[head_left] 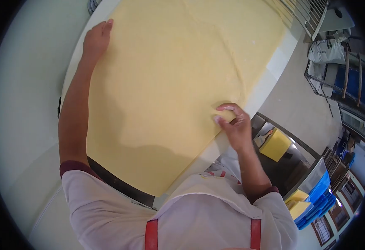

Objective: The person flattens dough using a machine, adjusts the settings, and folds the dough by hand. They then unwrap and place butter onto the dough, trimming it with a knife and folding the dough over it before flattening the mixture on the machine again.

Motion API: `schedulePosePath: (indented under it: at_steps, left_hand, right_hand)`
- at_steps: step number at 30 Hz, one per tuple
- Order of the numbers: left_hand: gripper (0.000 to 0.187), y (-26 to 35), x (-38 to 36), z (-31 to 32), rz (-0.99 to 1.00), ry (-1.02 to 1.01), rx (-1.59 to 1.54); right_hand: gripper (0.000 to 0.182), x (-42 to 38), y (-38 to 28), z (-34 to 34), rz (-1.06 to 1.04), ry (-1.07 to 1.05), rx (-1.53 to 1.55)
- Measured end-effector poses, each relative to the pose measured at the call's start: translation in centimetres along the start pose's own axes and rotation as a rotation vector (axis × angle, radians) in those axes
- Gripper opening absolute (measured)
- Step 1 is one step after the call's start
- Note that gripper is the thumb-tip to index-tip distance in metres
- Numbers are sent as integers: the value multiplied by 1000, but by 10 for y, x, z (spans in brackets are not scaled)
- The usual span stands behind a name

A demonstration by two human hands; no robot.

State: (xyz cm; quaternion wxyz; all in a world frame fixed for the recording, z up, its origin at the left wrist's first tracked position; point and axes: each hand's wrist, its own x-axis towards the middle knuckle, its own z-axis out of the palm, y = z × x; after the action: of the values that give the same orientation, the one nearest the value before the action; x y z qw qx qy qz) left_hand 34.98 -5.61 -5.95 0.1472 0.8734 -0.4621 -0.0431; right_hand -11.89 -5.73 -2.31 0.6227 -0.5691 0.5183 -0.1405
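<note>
A wide, pale yellow sheet of dough [161, 83] covers most of the white work surface [270, 79] in front of me. It has a curved crease toward its right side. At the far left edge of the sheet, my left hand [96, 41] is closed, with its fingers together over the rim of the dough; the fingertips are partly hidden. My right hand [237, 126] is at the near right edge, its floury thumb and forefinger curved and apart. Dough shows in the gap between them.
Metal rack bars [309, 14] stand at the upper right beside the table. Lower right, a yellow block [276, 144] lies on a steel surface. Farther down are blue plastic [318, 196] and more yellow pieces [297, 206]. A white bag [326, 51] sits on a shelf.
</note>
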Motion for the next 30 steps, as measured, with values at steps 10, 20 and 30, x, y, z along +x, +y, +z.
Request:
schedulePosePath:
  at_steps: [10, 20, 30]
  left_hand:
    - [53, -30, -43, -23, -112, -59, -123]
    - [53, -66, -102, -36, -118, -42, -91]
    - [53, -111, -138, -30, -18, 218, -177]
  right_hand:
    - [31, -51, 16, 33, 8, -73, -86]
    - [25, -98, 32, 70, 9, -66, -20]
    - [23, -147, 50, 94, 119, -120, -75]
